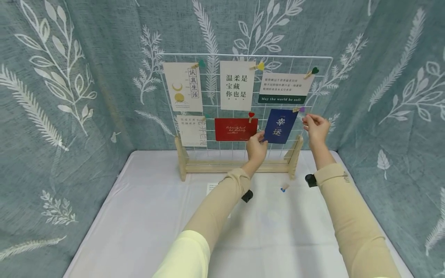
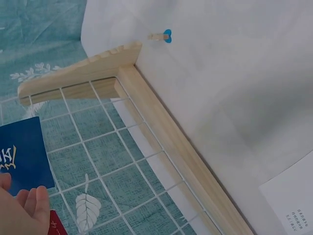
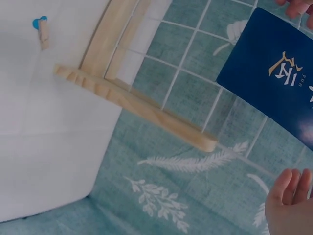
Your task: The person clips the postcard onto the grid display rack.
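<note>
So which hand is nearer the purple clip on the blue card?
The right hand, beside the purple clip at the blue card top corner. The left hand holds the card's bottom left corner.

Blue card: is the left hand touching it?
Touching. In the head view the left hand pinches the blue card's lower left corner.

White-coated wire grid (image 1: 314, 83) in a pale, unvarnished wooden stand (image 2: 161, 129). Matt paper cards: dark blue card (image 3: 274, 73), red card (image 1: 236, 129). Small wooden clip (image 2: 159, 36) with blue plastic-looking heart. Smooth white table cover (image 1: 146, 216); printed woven cloth backdrop (image 1: 69, 77).
</note>
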{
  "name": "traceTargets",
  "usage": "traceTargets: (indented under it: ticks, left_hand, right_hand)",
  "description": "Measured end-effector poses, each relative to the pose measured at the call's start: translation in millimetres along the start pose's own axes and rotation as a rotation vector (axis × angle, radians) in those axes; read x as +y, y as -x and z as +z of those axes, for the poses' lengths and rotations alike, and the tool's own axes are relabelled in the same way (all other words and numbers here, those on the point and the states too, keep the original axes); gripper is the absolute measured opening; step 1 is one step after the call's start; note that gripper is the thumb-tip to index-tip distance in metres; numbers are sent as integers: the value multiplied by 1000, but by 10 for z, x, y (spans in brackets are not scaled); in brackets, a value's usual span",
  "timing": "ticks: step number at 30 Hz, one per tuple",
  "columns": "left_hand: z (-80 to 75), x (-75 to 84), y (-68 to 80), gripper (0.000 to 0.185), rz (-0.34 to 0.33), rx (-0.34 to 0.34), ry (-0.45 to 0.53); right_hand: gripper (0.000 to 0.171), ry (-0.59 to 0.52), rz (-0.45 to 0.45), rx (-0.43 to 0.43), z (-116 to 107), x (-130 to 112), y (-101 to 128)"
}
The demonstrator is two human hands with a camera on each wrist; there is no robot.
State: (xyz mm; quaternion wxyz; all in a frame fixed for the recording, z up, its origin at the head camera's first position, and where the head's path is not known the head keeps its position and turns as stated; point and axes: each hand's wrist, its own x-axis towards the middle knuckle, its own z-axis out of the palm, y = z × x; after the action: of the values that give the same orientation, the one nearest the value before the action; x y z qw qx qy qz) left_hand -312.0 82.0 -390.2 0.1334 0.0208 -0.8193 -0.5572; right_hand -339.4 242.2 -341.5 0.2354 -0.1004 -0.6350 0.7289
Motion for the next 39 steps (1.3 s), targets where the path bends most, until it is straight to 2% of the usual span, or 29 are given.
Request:
traceTargets:
  ticks: [4, 12, 19, 26, 31, 39]
  left_hand:
    - [-40, -17, 34, 31, -2, 18, 20]
    - [-153, -72, 76, 23, 50, 21, 6]
    - [-248, -116, 109, 19, 61, 26, -55]
    - [-321, -203, 125, 15, 20, 34, -98]
    - [-403, -279, 91, 14, 55, -2, -103]
    - [-656, -485, 90, 16, 88, -113, -127]
  right_hand:
    - [14, 10, 38, -5, -16, 2, 46]
    - [17, -15, 101, -32, -90, 45, 149]
    - [19, -6, 72, -60, -155, 143, 198]
    - [15, 22, 91, -90, -175, 197, 247]
    - [14, 34, 99, -106, -188, 216, 258]
    - [7, 79, 124, -144, -213, 325, 352]
